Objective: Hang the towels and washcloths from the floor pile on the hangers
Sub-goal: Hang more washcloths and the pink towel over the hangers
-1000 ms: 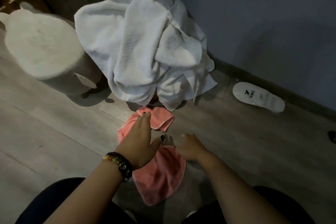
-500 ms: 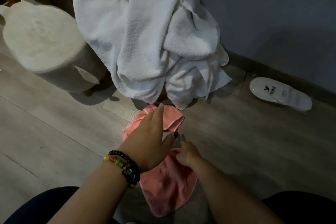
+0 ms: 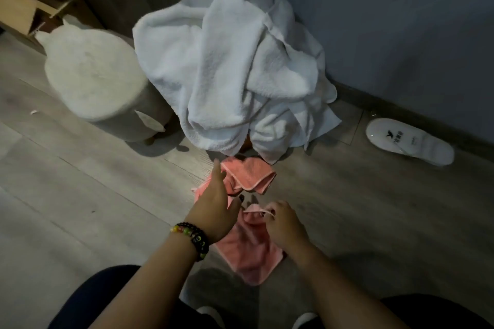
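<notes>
- My knees in dark trousers [image 3: 88, 302] frame the bottom of the view, both forearms stretched out ahead over the wood floor [image 3: 66, 195].
- Pink washcloth [image 3: 248, 254] lies flat on the floor right under my wrists, between my two arms.
- My right hand [image 3: 283, 224] sits on that cloth's far right edge, fingers curled and pinching a lifted corner of it.
- My left hand [image 3: 213, 211], beaded bracelet [image 3: 191, 235] on the wrist, reaches forward with fingers straight and relaxed, holding nothing, over the cloth's left side.
- Just past my left fingertips, a second pink washcloth [image 3: 251, 176] lies crumpled; whether I touch it, I can't tell.
- Beyond it, a big heap of white towels [image 3: 235, 75] stands piled against the blue-grey wall [image 3: 401, 21].
- Left of the heap, a pale round fuzzy stool [image 3: 96, 80]; far right by the skirting, a white slipper [image 3: 409, 141].
</notes>
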